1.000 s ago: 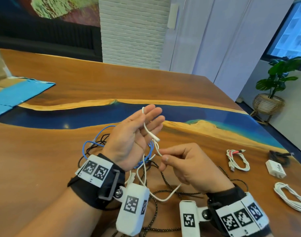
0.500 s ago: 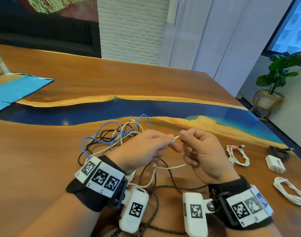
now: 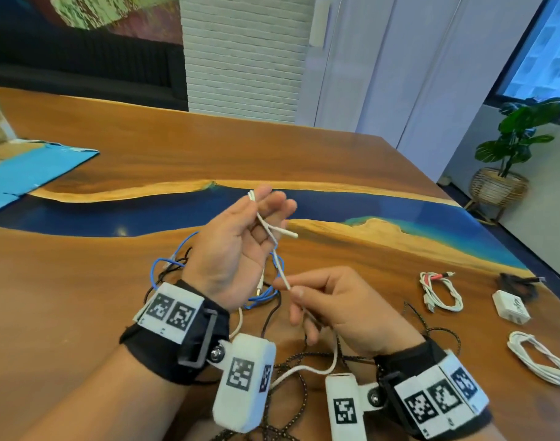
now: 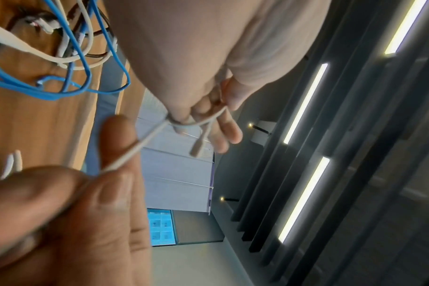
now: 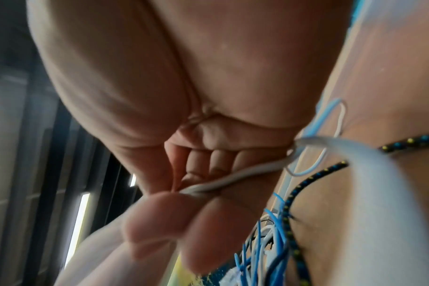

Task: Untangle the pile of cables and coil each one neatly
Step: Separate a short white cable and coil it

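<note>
My left hand is raised palm-up over the tangle, and a thin white cable is looped round its fingers, with the plug end sticking out to the right. Lower down, my right hand pinches the same white cable between thumb and forefinger, and the slack trails down under my wrists. Beneath the hands lies the pile: a blue cable and a black braided cable, still crossed with other white strands.
On the wooden table, to the right, lie a coiled red-and-white cable, a black cable bundle, a white charger and a coiled white cable. A blue sheet lies far left. A potted plant stands past the right edge.
Half a second ago both hands met low over the pile on the white cable. Now the left hand has lifted and turned palm-up with the cable round its fingers, and the right has drawn back.
</note>
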### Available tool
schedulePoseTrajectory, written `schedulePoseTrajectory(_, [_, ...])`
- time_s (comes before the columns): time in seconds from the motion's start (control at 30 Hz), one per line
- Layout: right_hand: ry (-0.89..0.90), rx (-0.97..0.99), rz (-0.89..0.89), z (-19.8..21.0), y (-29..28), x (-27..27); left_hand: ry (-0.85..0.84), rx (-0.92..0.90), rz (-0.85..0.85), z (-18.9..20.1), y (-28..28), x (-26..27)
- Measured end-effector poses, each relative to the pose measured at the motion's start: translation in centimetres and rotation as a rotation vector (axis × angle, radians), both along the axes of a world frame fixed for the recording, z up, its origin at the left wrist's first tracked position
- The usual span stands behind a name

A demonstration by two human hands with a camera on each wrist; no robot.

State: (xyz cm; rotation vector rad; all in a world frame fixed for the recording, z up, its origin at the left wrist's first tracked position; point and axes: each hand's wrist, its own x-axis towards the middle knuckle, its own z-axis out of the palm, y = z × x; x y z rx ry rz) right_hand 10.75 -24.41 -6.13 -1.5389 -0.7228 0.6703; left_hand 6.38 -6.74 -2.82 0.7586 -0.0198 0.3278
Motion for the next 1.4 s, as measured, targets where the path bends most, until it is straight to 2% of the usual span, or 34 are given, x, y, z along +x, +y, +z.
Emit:
schedulePoseTrajectory(0.07, [-0.043,-0.040,0.062,0.1,0.0,-0.3,0.088,0.219,0.055,-0.3,-0.4,0.1])
schedulePoseTrajectory(0.13, [-0.065,0.009,0.045,0.2,-0.3,-0.2,0.179,0.514,0.084,-0.7,-0.9,0.2])
schedulePoseTrajectory(0.2, [-0.055,0.134,-0.053,0.4,-0.7,0.4,0.225,0.768,0.037,-1.2,-1.1,0.2])
schedulePoseTrajectory(0.27, [-0.018,0.259,-0.190,0.7,-1.1,1.1,0.260,0.889,-0.085,-1.5,-1.3,0.0])
schedulePoseTrajectory(0.37, [-0.003,0.312,-0.373,1.2,-2.0,2.0,0.255,0.843,-0.260,-1.2,-1.3,-0.6])
schedulePoseTrajectory(0.5, [0.009,0.306,-0.494,1.1,-2.1,2.7,0.155,0.527,-0.369,-0.4,-1.0,-1.1])
schedulePoseTrajectory(0.6, [0.060,0.291,-0.458,1.0,-1.9,2.3,0.092,0.206,-0.354,0.2,-0.7,-1.0])
schedulePoseTrajectory(0.7, [0.061,0.156,-0.323,0.8,-1.8,1.8,0.006,-0.111,-0.299,0.7,-0.1,-0.8])
schedulePoseTrajectory(0.8, [-0.072,-0.023,-0.152,0.9,-1.3,0.8,-0.009,-0.227,-0.140,0.4,0.5,-0.2])
schedulePoseTrajectory(0.87, [-0.180,-0.123,-0.058,1.2,-1.0,0.0,0.015,-0.213,-0.028,-0.2,0.6,0.4])
schedulePoseTrajectory(0.93, [-0.253,-0.149,-0.029,1.5,-0.9,-0.5,0.072,-0.103,0.064,-0.8,0.4,0.9])
schedulePoseTrajectory(1.0, [-0.272,-0.092,-0.054,1.8,-0.9,-0.6,0.160,0.117,0.108,-1.3,0.3,1.2])
schedulePoseTrajectory(1.1, [-0.210,0.093,-0.090,2.3,-1.1,-0.6,0.302,0.601,0.131,-1.8,-0.1,1.1])
schedulePoseTrajectory(1.17, [-0.077,0.269,-0.147,2.8,-1.5,-0.5,0.326,0.792,0.053,-1.9,-0.2,0.6])
schedulePoseTrajectory(1.27, [0.067,0.476,-0.281,3.6,-2.3,0.2,0.317,0.885,-0.151,-1.8,-0.6,0.0])
schedulePoseTrajectory(1.33, [0.080,0.505,-0.391,3.6,-2.9,1.0,0.271,0.883,-0.279,-1.7,-0.9,-0.3])
schedulePoseTrajectory(1.4, [0.079,0.470,-0.487,3.1,-3.3,1.8,0.193,0.767,-0.397,-1.5,-1.1,-0.7])
